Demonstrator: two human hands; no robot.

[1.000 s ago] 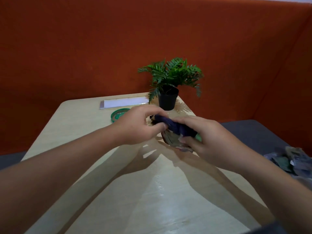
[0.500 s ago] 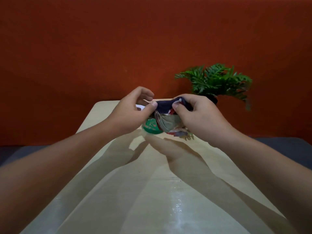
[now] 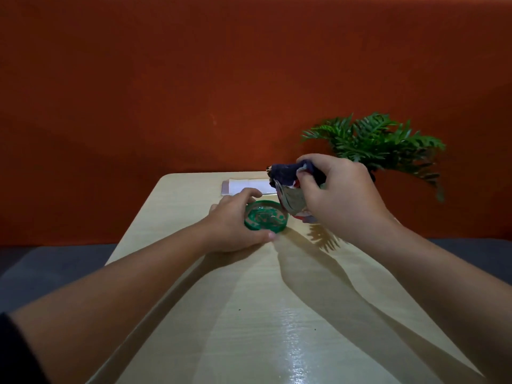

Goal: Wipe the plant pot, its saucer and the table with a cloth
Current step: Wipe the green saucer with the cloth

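Note:
A green saucer (image 3: 266, 219) lies on the light wooden table (image 3: 249, 314). My left hand (image 3: 235, 225) curls around the saucer's left side, thumb and fingers against its rim. My right hand (image 3: 343, 198) holds a bunched dark blue and patterned cloth (image 3: 288, 187) just above the saucer's right edge. The fern plant (image 3: 379, 142) stands at the table's far right; its black pot is almost fully hidden behind my right hand.
A white sheet of paper (image 3: 246, 185) lies flat behind the saucer near the table's far edge. An orange wall (image 3: 194, 79) rises behind the table. Grey floor (image 3: 41, 267) shows on both sides.
My left hand let go of the cloth and dropped to the saucer's rim. My right hand now holds the cloth alone, a little higher and to the right.

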